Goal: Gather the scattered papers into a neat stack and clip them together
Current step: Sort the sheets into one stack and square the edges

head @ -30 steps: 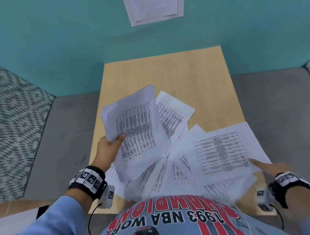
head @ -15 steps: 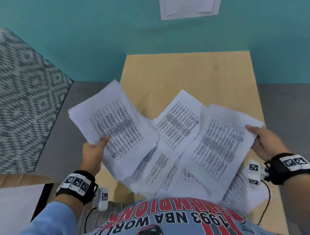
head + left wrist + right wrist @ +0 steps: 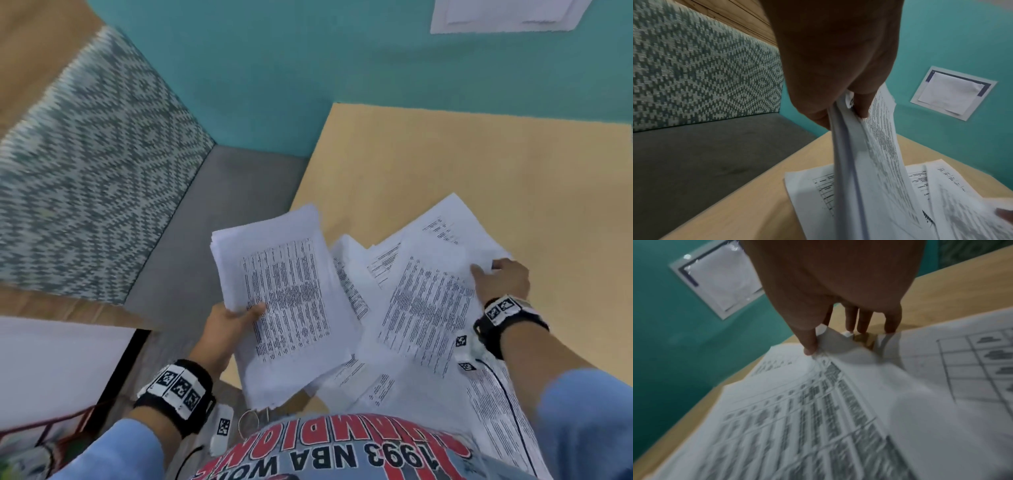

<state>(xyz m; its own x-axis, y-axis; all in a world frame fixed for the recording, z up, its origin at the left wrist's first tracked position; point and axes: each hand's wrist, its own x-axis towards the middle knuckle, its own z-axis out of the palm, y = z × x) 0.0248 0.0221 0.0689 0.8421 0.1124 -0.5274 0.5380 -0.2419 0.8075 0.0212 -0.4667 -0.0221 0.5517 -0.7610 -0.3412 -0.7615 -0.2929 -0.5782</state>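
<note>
My left hand (image 3: 236, 320) grips a stack of printed papers (image 3: 281, 298) by its left edge, thumb on top, lifted above the wooden table (image 3: 445, 164). In the left wrist view the same stack (image 3: 865, 162) hangs edge-on from the hand (image 3: 840, 104). My right hand (image 3: 496, 277) pinches the top right corner of a printed sheet (image 3: 431, 301) that lies over other loose papers (image 3: 356, 377). The right wrist view shows the thumb and fingers of that hand (image 3: 830, 339) pinching the sheet (image 3: 807, 410). I see no clip.
A grey bench seat (image 3: 212, 212) with a patterned backrest (image 3: 85, 154) lies left of the table. A teal wall (image 3: 308, 61) stands behind, with a white plate (image 3: 507, 15) on it. A red wire basket (image 3: 41, 442) sits at the lower left.
The view has swung left. My left hand has turned its stack more upright and brought it nearer the table's left edge. My right hand has drawn its sheet in toward the left-hand stack.
</note>
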